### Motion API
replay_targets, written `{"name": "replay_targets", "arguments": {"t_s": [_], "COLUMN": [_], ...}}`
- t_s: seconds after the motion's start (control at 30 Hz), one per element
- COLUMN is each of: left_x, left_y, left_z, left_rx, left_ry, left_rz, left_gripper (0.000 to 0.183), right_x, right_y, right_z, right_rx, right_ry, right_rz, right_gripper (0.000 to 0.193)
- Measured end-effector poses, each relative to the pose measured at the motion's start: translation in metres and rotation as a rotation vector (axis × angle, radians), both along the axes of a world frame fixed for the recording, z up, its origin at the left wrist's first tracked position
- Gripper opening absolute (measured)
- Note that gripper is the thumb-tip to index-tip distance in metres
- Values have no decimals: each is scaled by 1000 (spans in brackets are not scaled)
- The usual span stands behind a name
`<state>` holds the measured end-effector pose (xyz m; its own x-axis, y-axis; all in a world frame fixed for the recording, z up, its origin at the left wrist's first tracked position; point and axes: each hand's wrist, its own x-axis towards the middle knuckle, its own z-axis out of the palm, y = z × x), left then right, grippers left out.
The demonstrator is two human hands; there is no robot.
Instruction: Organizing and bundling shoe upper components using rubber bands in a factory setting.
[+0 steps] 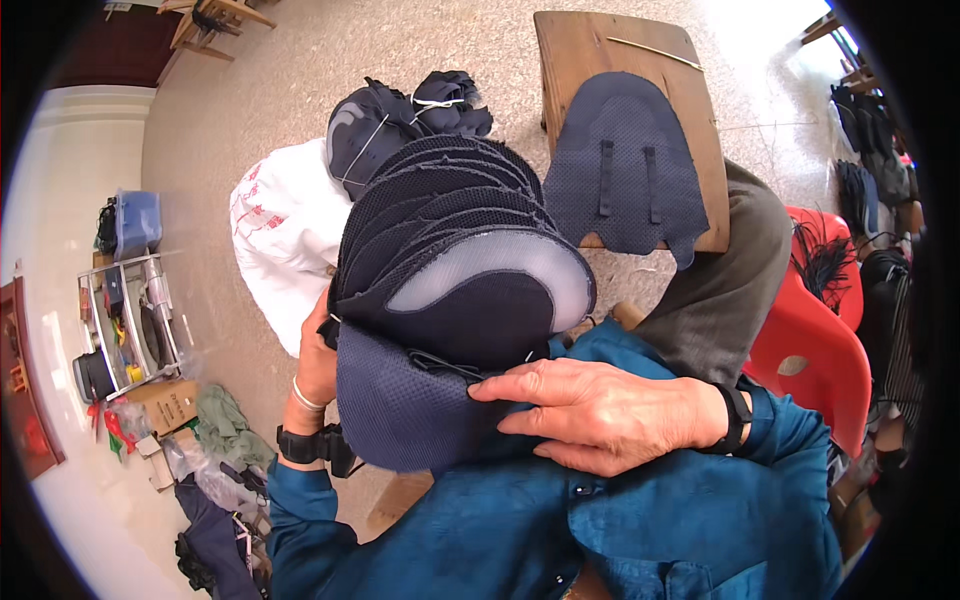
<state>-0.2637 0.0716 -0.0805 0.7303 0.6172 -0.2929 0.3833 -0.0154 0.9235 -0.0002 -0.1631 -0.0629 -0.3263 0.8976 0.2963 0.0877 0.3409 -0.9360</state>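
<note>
A thick stack of dark navy mesh fabric pieces [450, 205] with rounded ends rises in front of me. Its nearest piece carries a pale grey curved patch [485, 262], and a textured flap [395, 400] folds down toward my lap. My left hand [318, 355] grips the stack at its left side; most of its fingers are hidden behind the fabric. On the flap's right side, my right hand [610, 415] lies with fingers stretched out, fingertips touching the cloth beside a thin black strap [440, 367]. Its thumb is hard to make out.
To the right, a wooden stool [640, 50] bears one flat fabric piece [625, 165] with two straps and a thin stick [655, 52]. Tied dark bundles [375, 130] sit by a white sack [290, 215] beyond. A red chair [825, 345] holds black cords [825, 255].
</note>
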Motion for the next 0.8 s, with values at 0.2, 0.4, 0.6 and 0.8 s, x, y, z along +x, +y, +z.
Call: {"name": "replay_targets", "arguments": {"t_s": [0.2,0.4,0.6,0.8], "left_x": [0,-13,-24,-31], "left_y": [1,6,19,19], "left_z": [2,-11,-22,-28], "left_rx": [-105,-76,-96,-228], "left_ry": [84,63,91,-67], "left_rz": [49,31,-13,24], "left_gripper": [79,76,66,56], "right_x": [-11,-17,-25,-30], "right_y": [0,0,4,3], "right_z": [5,5,-3,-4], "right_rx": [44,-13,81,218], "right_ry": [-182,-165,-280,-483], "right_rz": [-2,44,64,-5], "right_gripper": [31,33,39,41]}}
